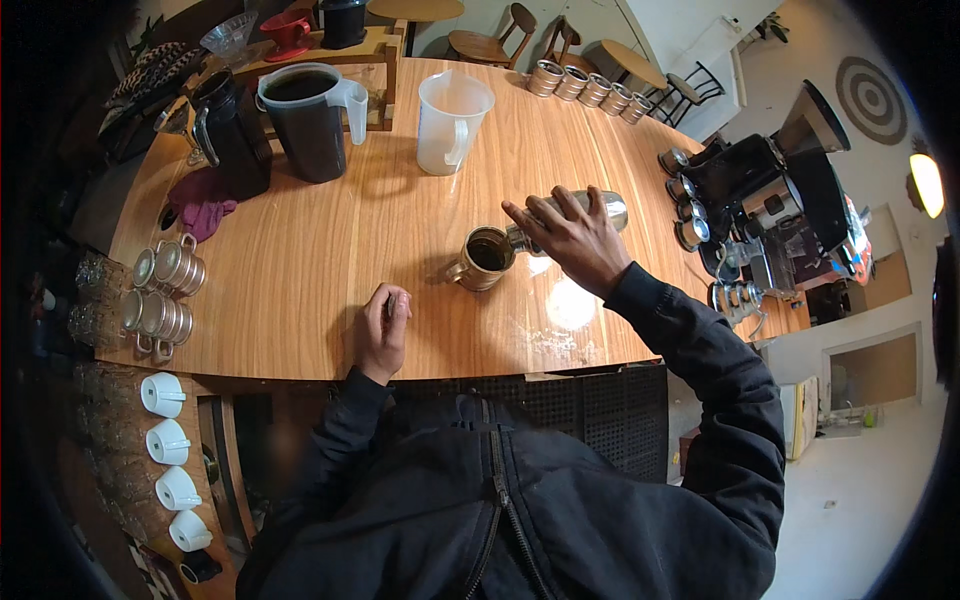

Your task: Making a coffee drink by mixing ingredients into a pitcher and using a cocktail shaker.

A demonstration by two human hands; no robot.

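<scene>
My right hand (575, 235) grips a silver metal cocktail shaker (612, 210), which is tipped almost flat. Its narrow end meets the rim of a copper-coloured mug (484, 262) with a handle on its left side. Dark liquid shows inside the mug; no stream between the two can be made out. Close to the table's near edge, my left hand (383, 325) rests with its fingers curled in and thumb up. A small dark spot shows between thumb and fingers, too small to name.
A clear plastic jug (455, 125) stands beyond the mug. To its left are a jug of dark liquid (305, 125), a black pitcher (235, 140) and a purple cloth (203, 203). Copper mugs (165, 315) line the left edge; a black coffee grinder (775, 190) is at right.
</scene>
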